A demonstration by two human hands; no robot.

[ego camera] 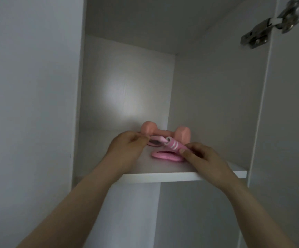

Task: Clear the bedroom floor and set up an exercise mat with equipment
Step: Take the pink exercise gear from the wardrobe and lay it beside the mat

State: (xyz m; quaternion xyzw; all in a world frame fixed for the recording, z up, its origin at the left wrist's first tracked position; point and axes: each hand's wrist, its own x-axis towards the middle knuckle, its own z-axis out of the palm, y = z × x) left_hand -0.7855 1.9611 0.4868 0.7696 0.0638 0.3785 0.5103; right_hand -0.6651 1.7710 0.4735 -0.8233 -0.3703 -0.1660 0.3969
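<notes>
Both my arms reach up to a white cupboard shelf [172, 176]. A pink dumbbell [164, 131] lies at the back of it. My right hand [202, 158] grips a pink jump-rope handle [174, 145] with pale stripes, held just above a flat pink coil or band [166, 156] on the shelf. My left hand [129, 147] pinches the pale pink cord [158, 139] coming off the handle's tip. A second flat pink piece [154, 142] shows partly behind my left fingers.
The shelf sits inside a tall white cabinet [127, 77] with a bare back wall. The open door [292, 122] stands at the right with a metal hinge [272, 24] near its top. A lower compartment [190, 212] opens beneath the shelf.
</notes>
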